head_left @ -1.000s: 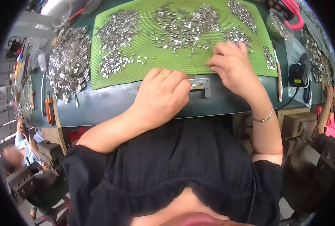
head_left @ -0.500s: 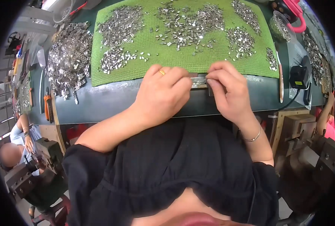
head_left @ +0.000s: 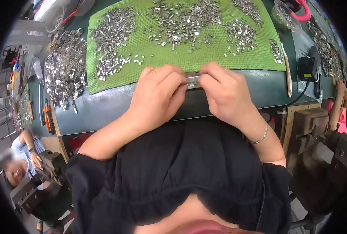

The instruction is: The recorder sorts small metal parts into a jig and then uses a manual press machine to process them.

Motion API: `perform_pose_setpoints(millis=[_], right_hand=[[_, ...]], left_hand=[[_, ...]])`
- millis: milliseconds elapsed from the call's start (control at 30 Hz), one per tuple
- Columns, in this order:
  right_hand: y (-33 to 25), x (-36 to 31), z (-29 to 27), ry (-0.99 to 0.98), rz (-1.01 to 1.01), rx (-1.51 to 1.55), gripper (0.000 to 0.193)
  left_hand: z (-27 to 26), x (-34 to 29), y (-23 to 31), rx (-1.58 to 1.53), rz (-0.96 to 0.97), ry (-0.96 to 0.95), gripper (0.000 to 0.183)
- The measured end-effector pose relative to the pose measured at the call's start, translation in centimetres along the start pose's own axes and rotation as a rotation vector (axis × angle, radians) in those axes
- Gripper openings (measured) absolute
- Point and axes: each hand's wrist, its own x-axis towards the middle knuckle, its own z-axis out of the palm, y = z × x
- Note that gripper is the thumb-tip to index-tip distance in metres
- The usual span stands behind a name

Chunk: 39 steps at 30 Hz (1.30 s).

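**Both hands now closed on the metal strip at the bench edge**

The right hand (head_left: 226, 91) has come back from the green mat (head_left: 181, 58), where a second ago it was picking among the loose metal pieces (head_left: 181, 27), and now sits tight against the left hand (head_left: 157, 97). Between them shows a short silvery strip (head_left: 192, 80), lying just at the near edge of the mat on the dark green bench top (head_left: 103, 111). Left fingers curl over one end, right fingertips pinch the other; both hands are gripping it, though what lies under the fingers is hidden. Judging from this, the picked piece has been carried to the strip and the fitting step looks to be on, with the gathering step over for now.

Heaps of small shiny pieces stay spread over the mat, and a bigger pile (head_left: 64, 66) lies off its left side. A black box with a cable (head_left: 307, 68) stands at the right. Another person (head_left: 21, 156) works at a machine lower left.
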Motion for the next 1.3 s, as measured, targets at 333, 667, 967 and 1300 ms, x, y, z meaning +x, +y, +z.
perform_pose_setpoints(millis=[333, 667, 967, 1300], right_hand=[[1.7, 0.2, -0.1, -0.073, 0.354, 0.655, 0.004], [2.0, -1.5, 1.2, 0.07, 0.296, 0.732, 0.005], [2.3, -1.5, 1.5, 0.113, 0.204, 0.699, 0.007], [-0.3, 0.9, 2.9, 0.582, -0.199, -0.181, 0.012]], left_hand=[[0.0, 0.5, 0.1, -0.073, -0.069, -0.019, 0.017], [-0.1, 0.8, 0.5, -0.024, -0.026, -0.068, 0.017], [-0.6, 0.6, 0.5, -0.094, -0.098, -0.08, 0.014], [-1.8, 1.8, 2.0, -0.961, -0.572, -0.001, 0.005]])
